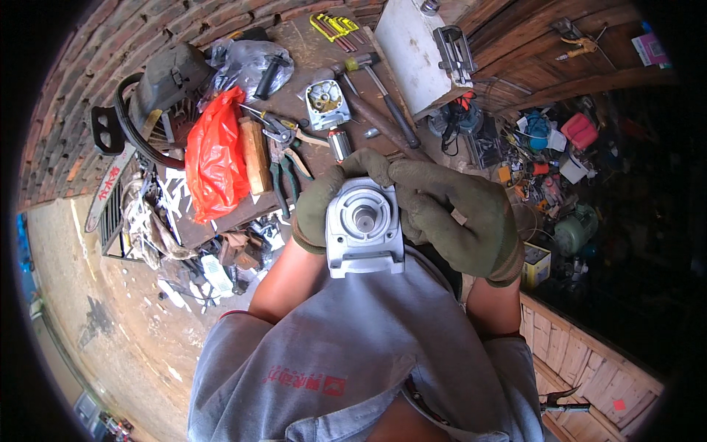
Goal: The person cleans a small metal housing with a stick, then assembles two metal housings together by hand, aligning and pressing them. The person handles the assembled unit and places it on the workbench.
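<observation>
Close to my chest is a silver cast-metal housing point(364, 254) with a round boss and a short shaft in its middle. My left hand point(320, 210), in an olive glove, is closed around its left side and top edge. My right hand point(464, 214), gloved alike, has its fingers bent together against the housing's upper right corner. Whether something small sits between those fingertips is hidden. Just beyond, on the bench, lie a second silver housing point(328, 110), its inside facing up, and a ridged metal cylinder point(339, 145).
The wooden bench point(302, 37) carries green-handled pliers point(283, 180), a wooden block point(255, 156), a red plastic bag point(217, 166) and a hammer point(390, 103). A chainsaw point(166, 81) stands at the left. A white box point(412, 55) is far right; clutter point(549, 162) covers the floor beyond.
</observation>
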The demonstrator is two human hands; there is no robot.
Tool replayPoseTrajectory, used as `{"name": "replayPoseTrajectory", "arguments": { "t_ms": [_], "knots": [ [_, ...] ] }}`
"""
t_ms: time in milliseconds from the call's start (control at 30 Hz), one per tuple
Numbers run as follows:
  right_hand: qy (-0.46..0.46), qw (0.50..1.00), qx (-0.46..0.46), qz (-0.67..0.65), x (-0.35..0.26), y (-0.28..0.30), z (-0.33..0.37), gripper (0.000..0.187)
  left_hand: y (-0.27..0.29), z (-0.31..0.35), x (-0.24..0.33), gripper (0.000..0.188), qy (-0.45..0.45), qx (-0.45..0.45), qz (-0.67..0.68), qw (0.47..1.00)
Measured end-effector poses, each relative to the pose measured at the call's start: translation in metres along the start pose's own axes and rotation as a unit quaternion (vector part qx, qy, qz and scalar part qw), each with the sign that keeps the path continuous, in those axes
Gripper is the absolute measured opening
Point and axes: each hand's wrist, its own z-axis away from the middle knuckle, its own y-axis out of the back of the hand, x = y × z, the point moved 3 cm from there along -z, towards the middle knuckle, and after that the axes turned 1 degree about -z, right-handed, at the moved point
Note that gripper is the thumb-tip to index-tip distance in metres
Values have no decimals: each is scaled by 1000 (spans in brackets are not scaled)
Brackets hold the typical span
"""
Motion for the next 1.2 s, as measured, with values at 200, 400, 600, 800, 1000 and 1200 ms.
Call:
{"name": "replayPoseTrajectory", "arguments": {
  "t_ms": [200, 400, 600, 800, 1000, 1200],
  "knots": [
    [9, 1000, 27, 4, 6, 0, 1, 33, -5, -4, -1, 73, 7, -18, 40, 999],
    [37, 993, 34, 105, -7, 3, 13, 60, -14, 7, 10, 96, -19, 12, -198, 980],
    [134, 937, 56, 319, -8, -14, 41, 81, -41, -2, 19, 90, -129, -61, -532, 834],
    [84, 955, 81, 273, 9, -16, 45, 76, -57, -11, 20, 78, -199, -45, -645, 736],
    [89, 965, 109, 221, 19, -18, 42, 65, -52, -10, 20, 81, -204, -71, -713, 667],
    [47, 979, 93, 174, 19, -21, 44, 68, -49, -6, 22, 69, -180, -59, -696, 693]
  ]
}}
